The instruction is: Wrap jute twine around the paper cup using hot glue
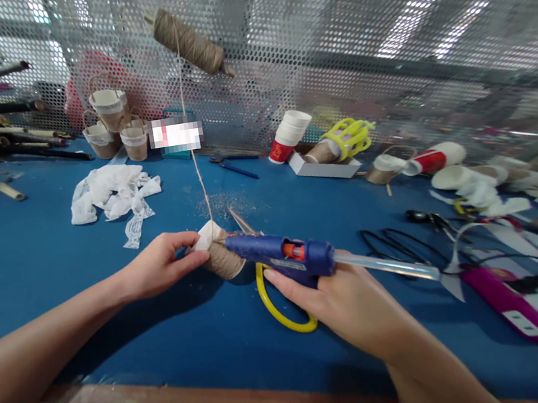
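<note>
Between the thumb and fingers of my left hand [167, 264] is a small paper cup [227, 258], tilted on its side and partly wound with brown twine. The twine [202, 184] runs up from the cup to a spool [187, 42] hung on a stick at the mesh wall. My right hand [350, 304] is wrapped round a blue hot glue gun [277, 254], its nozzle at the twine on the cup. A clear glue stick [389, 264] sticks out of the gun's back. Beneath the gun lie scissors [286, 317] with yellow handles, partly hidden.
White lace [110, 191] lies at left, below several small twine baskets [135, 140]. Pliers [238, 167] rest near the mesh wall. Stacked paper cups [289, 134] lean at the back. At right are black cables [397, 246] and a magenta power strip [521, 302]. Sticks [32, 139] crowd the far left.
</note>
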`<action>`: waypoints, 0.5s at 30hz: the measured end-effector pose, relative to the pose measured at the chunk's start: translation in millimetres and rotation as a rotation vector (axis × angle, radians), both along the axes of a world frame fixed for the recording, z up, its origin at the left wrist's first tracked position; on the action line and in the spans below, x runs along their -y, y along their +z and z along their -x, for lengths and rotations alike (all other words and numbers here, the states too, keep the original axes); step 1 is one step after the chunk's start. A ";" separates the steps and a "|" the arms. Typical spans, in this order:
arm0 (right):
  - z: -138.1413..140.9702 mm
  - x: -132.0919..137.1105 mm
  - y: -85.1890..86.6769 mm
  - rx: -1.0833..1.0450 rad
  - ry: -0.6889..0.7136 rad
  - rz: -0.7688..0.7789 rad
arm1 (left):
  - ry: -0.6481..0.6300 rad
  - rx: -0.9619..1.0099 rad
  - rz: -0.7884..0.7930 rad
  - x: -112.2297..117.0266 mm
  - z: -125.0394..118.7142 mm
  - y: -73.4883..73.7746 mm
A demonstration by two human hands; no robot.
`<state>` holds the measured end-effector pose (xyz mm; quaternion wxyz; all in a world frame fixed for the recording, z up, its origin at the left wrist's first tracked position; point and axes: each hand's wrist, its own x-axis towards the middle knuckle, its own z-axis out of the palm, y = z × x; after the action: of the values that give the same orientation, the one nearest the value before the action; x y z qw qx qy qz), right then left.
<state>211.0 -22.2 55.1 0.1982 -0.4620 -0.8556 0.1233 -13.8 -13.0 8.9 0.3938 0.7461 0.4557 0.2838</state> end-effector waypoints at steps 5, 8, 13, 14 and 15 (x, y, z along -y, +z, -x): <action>-0.6 0.7 -2.6 0.011 0.010 -0.033 | 0.002 -0.023 -0.006 -0.4 0.2 -0.2; -0.4 0.8 -4.5 -0.002 0.015 -0.012 | 0.001 -0.032 -0.008 -0.6 0.3 0.3; -1.1 1.5 -5.1 0.005 0.005 -0.026 | 0.007 -0.033 -0.004 -1.5 -0.3 1.3; -1.3 2.0 -5.3 0.015 0.004 -0.036 | 0.006 -0.039 -0.004 -1.5 -0.3 1.4; -1.4 2.6 -5.5 0.024 0.005 -0.042 | 0.005 -0.045 -0.006 -1.4 -0.3 1.5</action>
<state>212.5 -24.8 49.6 0.1972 -0.4570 -0.8615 0.1004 -13.5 -11.6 10.4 0.3805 0.7523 0.4656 0.2692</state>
